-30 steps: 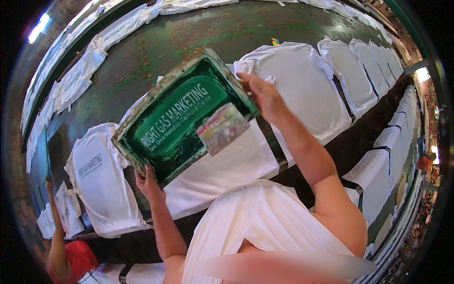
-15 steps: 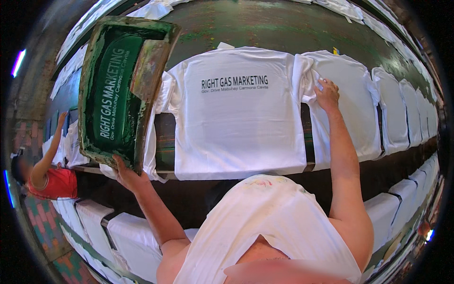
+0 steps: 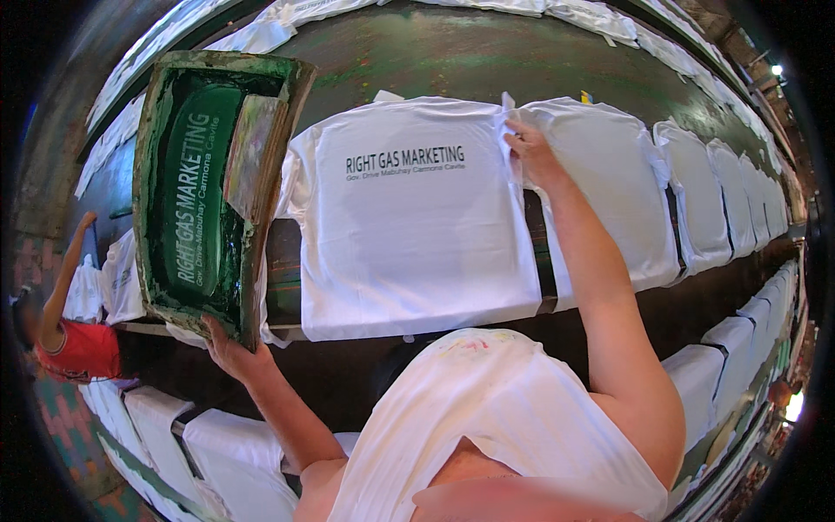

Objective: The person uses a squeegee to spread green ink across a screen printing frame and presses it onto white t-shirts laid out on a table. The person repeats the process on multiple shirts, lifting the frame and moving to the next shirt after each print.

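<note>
My left hand (image 3: 233, 352) grips the lower end of a screen-printing frame (image 3: 287, 148), held tilted over the left side of the table. Its green mesh (image 3: 193, 217) carries lettering, and a worn flat squeegee (image 3: 252, 161) lies inside against the right wall. Right of the frame, a white T-shirt (image 3: 417, 252) lies spread flat, with dark printed lettering across its upper part. My right hand (image 3: 532, 150) is closed on the shirt's right sleeve (image 3: 511, 122), whose cloth stands up a little beside the fingers. The fingertips are partly hidden in the cloth.
More white T-shirts (image 3: 600, 200) lie in a row along the dark table (image 3: 435, 52) to the right. Behind me runs another row of white shirts (image 3: 230, 444). At the far left a person in a red top (image 3: 80, 351) reaches toward the table.
My right hand has moved left, drawing the sleeve off the neighbouring shirt toward the printed one. The frame stays in my left hand, slightly lower and further left in view.
</note>
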Tool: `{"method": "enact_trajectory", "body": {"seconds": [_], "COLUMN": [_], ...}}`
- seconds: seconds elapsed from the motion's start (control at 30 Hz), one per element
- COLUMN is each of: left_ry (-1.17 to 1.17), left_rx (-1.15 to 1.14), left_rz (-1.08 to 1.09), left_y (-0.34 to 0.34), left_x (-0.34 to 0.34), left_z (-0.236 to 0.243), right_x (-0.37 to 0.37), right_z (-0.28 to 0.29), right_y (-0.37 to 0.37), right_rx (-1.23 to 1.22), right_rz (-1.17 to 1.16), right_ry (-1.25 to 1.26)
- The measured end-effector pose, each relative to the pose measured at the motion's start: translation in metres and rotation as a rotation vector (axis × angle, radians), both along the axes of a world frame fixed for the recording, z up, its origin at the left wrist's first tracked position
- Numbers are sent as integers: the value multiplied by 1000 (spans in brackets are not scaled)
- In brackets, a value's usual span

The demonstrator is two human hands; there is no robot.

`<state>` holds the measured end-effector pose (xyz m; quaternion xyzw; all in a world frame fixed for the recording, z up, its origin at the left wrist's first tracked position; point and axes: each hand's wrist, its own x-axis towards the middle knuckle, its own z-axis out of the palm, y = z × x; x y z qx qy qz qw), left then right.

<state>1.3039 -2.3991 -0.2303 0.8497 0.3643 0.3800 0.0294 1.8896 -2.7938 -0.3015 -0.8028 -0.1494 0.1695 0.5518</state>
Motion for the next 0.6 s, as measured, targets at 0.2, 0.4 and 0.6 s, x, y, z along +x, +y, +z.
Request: {"method": "enact_trajectory", "body": {"seconds": [0.2, 0.4, 0.6], "left_ry": [-4, -1031, -978], "left_rx": [88, -931, -1090], "left_rz": [-99, -97, -119], "left_y": [-34, -115, -251], "left_x": [6, 71, 158], "left_z": [5, 46, 60], "right_x": [-3, -1, -12], "right_z": [-3, 8, 10], "right_y": [-5, -68, -207], "right_rx": [-155, 40, 211], "right_rz": [32, -2, 110], "right_ry": [-208, -325, -25]}}
